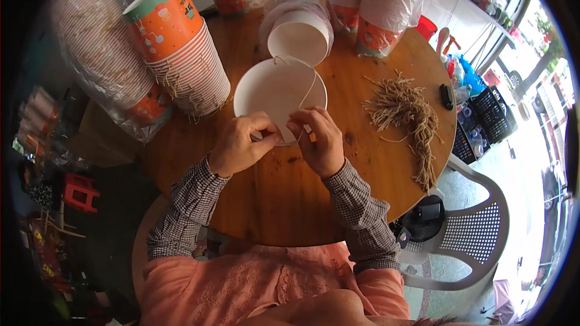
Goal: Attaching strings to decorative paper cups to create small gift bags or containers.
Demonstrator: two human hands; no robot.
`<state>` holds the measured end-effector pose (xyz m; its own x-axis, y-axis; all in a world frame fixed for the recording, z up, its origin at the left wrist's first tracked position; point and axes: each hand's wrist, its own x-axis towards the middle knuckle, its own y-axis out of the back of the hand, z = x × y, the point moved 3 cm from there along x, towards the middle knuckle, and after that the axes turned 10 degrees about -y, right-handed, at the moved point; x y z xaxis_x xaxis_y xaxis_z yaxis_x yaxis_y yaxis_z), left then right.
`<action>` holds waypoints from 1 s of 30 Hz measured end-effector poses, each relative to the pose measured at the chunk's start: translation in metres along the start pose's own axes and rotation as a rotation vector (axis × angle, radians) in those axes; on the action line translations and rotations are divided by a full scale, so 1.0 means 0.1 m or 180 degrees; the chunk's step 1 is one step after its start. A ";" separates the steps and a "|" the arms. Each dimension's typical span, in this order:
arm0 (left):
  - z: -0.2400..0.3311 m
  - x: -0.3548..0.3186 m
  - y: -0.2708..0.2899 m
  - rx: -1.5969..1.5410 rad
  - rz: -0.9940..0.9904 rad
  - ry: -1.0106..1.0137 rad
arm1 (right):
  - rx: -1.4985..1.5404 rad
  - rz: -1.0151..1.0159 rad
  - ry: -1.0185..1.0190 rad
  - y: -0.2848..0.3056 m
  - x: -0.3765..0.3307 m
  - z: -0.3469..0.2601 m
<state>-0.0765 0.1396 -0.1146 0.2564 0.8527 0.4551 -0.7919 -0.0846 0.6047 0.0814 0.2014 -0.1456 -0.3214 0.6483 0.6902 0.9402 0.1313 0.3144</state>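
A white-lined paper bucket (266, 87) sits mouth up before me on the round wooden table. A thin tan cord (310, 90) hooks over its far rim and runs across the mouth to my right hand (322, 140). That hand pinches the cord by the near right rim. My left hand (241, 145) is closed at the near rim, thumb and fingertips together; what lies between them is hidden. To the right, a loose bundle of tan cords (417, 111) lies on the table.
An orange-and-green printed stack of buckets (169, 30) with cord handles leans at the left. Plastic-wrapped bucket stacks (99, 42) line the far side. Another white bucket (299, 39) lies behind mine. A small black object (446, 96) rests near the right edge, above a grey chair (483, 235).
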 end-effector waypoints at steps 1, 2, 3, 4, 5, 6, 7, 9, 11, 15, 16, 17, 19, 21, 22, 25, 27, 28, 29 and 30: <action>-0.05 0.04 0.03 -0.0132 0.0269 -0.0066 | -0.0005 0.0000 0.0050 0.00 0.03 -0.01; -0.08 0.04 0.04 -0.0283 0.0530 -0.0108 | -0.0114 -0.0006 -0.0065 0.00 0.02 -0.03; -0.10 0.07 0.04 -0.0282 0.0556 -0.0113 | -0.0224 -0.0014 -0.0179 0.00 0.02 -0.05; -0.10 0.14 0.06 -0.0003 0.0646 -0.0326 | -0.0229 -0.0032 -0.0159 0.00 0.04 -0.06; -0.08 0.20 0.06 0.0285 0.0732 -0.0553 | -0.0389 -0.0124 -0.0202 -0.01 0.08 -0.05; -0.09 0.23 0.04 0.0092 0.0814 -0.0560 | -0.0551 -0.0216 -0.0245 -0.03 0.11 -0.04; -0.09 0.24 0.02 0.0095 0.0841 -0.0581 | -0.0565 -0.0220 -0.0214 -0.05 0.12 -0.02; -0.11 0.28 0.01 -0.0052 0.0976 -0.0600 | -0.0254 -0.0381 -0.0714 -0.08 0.17 0.06; -0.16 0.27 0.01 -0.0014 0.1032 -0.0684 | -0.0081 -0.0335 -0.0846 -0.07 0.21 0.07; -0.29 0.16 -0.06 -0.0863 0.1099 -0.0043 | 0.0573 -0.0098 -0.1228 -0.10 0.27 0.03; -0.41 0.15 -0.11 -0.0907 0.1056 -0.0135 | 0.0559 -0.0130 -0.1221 -0.14 0.29 0.06; -0.39 0.18 -0.09 -0.0371 0.0838 -0.0448 | 0.0422 -0.0087 -0.1022 -0.15 0.32 0.08; -0.40 0.17 -0.08 -0.0640 0.0797 -0.0209 | 0.0271 -0.0065 -0.0821 -0.17 0.36 0.12; -0.40 0.19 -0.06 -0.0916 0.0746 0.0031 | 0.0402 -0.0070 -0.0952 -0.19 0.40 0.11; -0.42 0.21 -0.05 -0.1085 0.0657 0.0162 | 0.0385 -0.0086 -0.0956 -0.19 0.41 0.14; -0.44 0.25 -0.02 -0.1387 0.0581 0.0254 | 0.0290 -0.0082 -0.0951 -0.19 0.44 0.19; -0.44 0.24 -0.01 -0.1534 0.0583 0.0232 | 0.0210 -0.0112 -0.0991 -0.17 0.44 0.11; -0.44 0.23 0.01 -0.1572 0.0668 0.0223 | 0.0199 -0.0109 -0.1002 -0.19 0.44 0.12; -0.43 0.24 0.02 -0.1619 0.0749 0.0210 | 0.0139 -0.0088 -0.1006 -0.19 0.44 0.13; -0.42 0.25 0.04 -0.1644 0.0739 0.0209 | 0.0078 -0.0070 -0.1010 -0.19 0.43 0.13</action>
<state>-0.0961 0.1823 -0.1284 0.0212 0.8735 0.4863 -0.9958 -0.0248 0.0880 0.0514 0.2367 -0.1305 -0.2938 0.8462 0.4445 0.9371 0.1634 0.3084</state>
